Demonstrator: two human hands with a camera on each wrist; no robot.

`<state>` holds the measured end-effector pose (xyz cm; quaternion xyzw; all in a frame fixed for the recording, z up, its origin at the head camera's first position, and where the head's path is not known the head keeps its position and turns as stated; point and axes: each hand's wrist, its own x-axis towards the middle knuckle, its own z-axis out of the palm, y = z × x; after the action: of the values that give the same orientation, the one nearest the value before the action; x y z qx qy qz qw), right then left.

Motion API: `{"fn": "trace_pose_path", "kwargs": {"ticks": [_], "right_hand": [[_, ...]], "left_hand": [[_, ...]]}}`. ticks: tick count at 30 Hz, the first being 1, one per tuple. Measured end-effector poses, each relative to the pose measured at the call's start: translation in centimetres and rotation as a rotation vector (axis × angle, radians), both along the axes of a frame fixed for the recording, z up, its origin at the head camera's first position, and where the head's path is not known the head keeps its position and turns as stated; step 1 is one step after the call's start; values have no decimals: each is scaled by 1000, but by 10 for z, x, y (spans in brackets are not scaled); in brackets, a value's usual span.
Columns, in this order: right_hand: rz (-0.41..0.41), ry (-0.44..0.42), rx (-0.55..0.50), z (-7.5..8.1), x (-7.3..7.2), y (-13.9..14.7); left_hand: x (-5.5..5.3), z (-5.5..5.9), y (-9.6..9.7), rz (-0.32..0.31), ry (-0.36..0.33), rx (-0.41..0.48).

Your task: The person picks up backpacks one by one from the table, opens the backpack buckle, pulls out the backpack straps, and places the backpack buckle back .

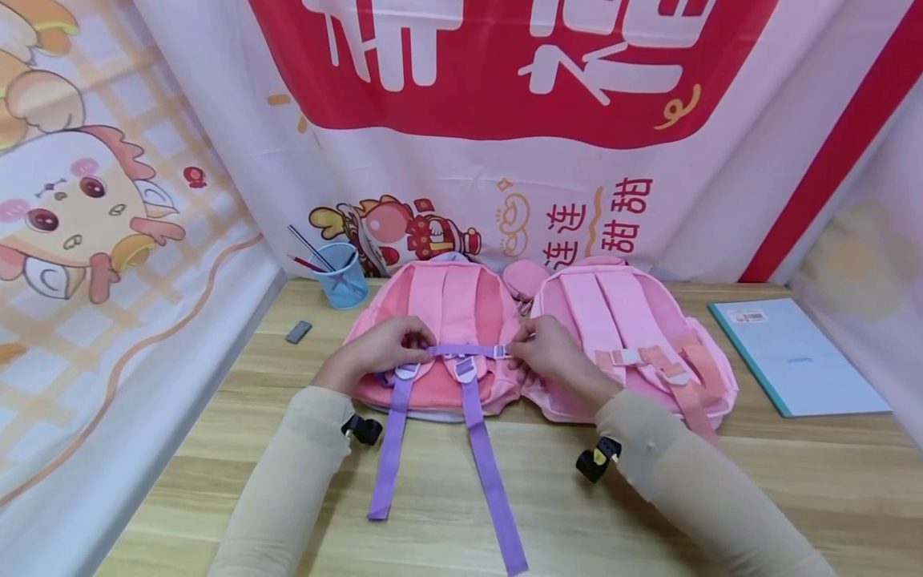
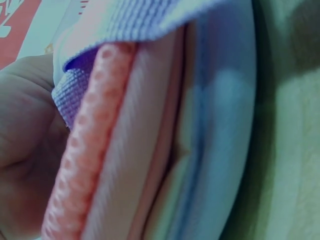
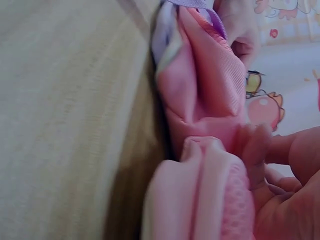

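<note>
A pink backpack (image 1: 427, 394) lies strap side up on the table, with two long purple webbing straps (image 1: 395, 449) hanging toward the front. Across its shoulder straps runs a purple chest strap (image 1: 469, 350) with a white buckle (image 1: 499, 351) near its right end. My left hand (image 1: 385, 344) pinches the left part of this chest strap between thumb and fingers. At the other end, my right hand (image 1: 551, 349) pinches the strap just past the buckle. In the right wrist view, curled right fingers (image 3: 257, 145) show beside the pink fabric; the buckle is hidden there.
Right beside it lies a second pink backpack (image 1: 570, 397) with orange-pink straps. A blue mesh pen cup (image 1: 342, 280) with pencils stands at the back left, near a small grey block (image 1: 298, 332). A light blue notebook (image 1: 800, 361) lies at the right. Printed curtains enclose the table.
</note>
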<state>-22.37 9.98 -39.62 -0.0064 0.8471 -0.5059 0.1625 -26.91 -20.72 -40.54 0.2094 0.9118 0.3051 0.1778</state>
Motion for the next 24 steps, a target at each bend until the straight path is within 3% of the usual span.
{"fn": "trace_pose_path", "kwargs": {"ticks": [8, 14, 19, 24], "right_hand": [[65, 2, -30, 12, 1, 16], [95, 91, 78, 18, 6, 36], [125, 138, 84, 22, 10, 58], [111, 126, 115, 31, 16, 81]], "left_hand": [[3, 2, 1, 8, 9, 7], [4, 10, 6, 52, 31, 51], [6, 20, 18, 62, 77, 108], [11, 30, 39, 17, 118, 153]]}}
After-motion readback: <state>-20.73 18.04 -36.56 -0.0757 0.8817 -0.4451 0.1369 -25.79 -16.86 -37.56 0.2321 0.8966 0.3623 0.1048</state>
